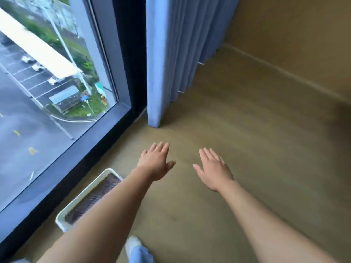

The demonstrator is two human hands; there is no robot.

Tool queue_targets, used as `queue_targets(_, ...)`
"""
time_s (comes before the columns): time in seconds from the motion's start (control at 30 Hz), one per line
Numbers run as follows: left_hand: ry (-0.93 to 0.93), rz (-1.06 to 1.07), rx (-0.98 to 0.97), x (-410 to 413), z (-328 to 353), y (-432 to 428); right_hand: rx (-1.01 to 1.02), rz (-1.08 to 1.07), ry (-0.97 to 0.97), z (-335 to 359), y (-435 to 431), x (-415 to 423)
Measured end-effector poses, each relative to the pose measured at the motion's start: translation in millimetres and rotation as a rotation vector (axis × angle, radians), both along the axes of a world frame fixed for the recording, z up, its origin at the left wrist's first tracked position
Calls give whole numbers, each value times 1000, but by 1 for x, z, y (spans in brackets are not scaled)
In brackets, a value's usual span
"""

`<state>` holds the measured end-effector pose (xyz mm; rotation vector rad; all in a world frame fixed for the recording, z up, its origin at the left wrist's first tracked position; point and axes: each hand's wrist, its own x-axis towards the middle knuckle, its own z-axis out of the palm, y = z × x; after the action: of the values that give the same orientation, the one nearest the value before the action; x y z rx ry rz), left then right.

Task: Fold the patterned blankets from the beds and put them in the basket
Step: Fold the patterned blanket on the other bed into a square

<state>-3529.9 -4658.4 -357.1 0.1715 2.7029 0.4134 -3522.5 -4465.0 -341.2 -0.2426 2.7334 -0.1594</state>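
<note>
My left hand [156, 161] and my right hand [213, 168] reach out in front of me over the tan floor, palms down, fingers straight, holding nothing. A white basket [64, 212] with a dark patterned fabric inside stands on the floor by the window, partly hidden under my left forearm. No bed is in view.
A floor-to-ceiling window [47, 92] with a dark frame fills the left side. A blue curtain [171, 54] hangs down to the floor ahead. A tan wall [294, 35] closes the corner at the right. My white shoe [133, 243] shows at the bottom.
</note>
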Motion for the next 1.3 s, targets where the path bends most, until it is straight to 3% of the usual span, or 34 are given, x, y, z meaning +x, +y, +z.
queue_targets(0.17, 94, -309, 51, 3, 93, 190, 17, -242, 132, 91, 167, 59)
queue_targets(0.4, 107, -555, 115, 83, 162, 431, 117, -613, 251, 165, 391, 204)
queue_targets(0.73, 149, -967, 117, 197, 212, 671, 135, -1017, 258, 190, 558, 373)
queue_targets(0.97, 164, -1191, 128, 229, 210, 827, 160, -1165, 265, 189, 673, 406)
queue_targets(1.3, 127, -1340, 154, 211, 217, 1066, 182, -1329, 236, 186, 877, 404)
